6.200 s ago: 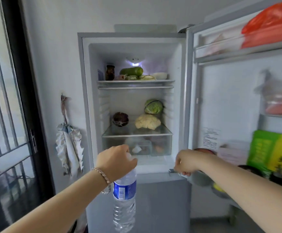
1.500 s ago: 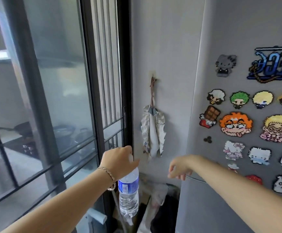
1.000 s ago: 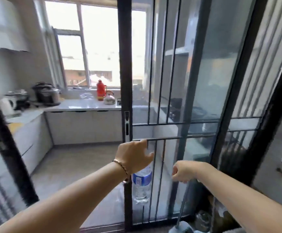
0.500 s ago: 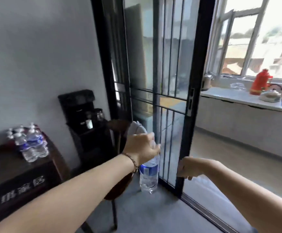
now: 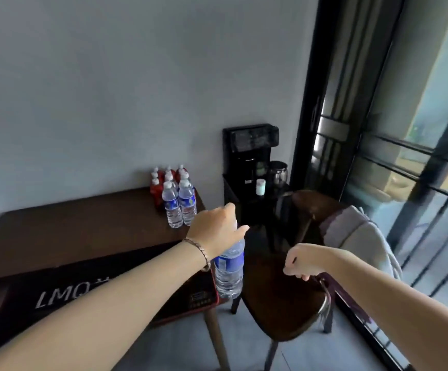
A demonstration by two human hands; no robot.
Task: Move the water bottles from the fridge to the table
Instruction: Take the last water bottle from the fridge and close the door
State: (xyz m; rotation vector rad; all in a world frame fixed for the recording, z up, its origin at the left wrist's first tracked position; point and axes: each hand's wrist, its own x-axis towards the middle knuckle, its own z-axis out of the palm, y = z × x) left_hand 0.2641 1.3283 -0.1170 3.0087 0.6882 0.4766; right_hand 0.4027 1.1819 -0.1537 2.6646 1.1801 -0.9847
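Left hand (image 5: 215, 231) grips water bottle (image 5: 228, 269) by the cap end; it hangs near the tabletop (image 5: 83, 231) right edge. Right hand (image 5: 301, 261) clenched, empty. Full bottle: hefty, thin-walled, likely slick; neck hold looks safest.

bottle (image 5: 229, 269) cap: hidden under left hand (image 5: 215, 231) | rear table bottles (image 5: 175, 194): count unclear

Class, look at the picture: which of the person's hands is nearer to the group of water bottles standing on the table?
Left. The left hand hangs just in front of the bottle group; the right hand is farther off, over the chair.
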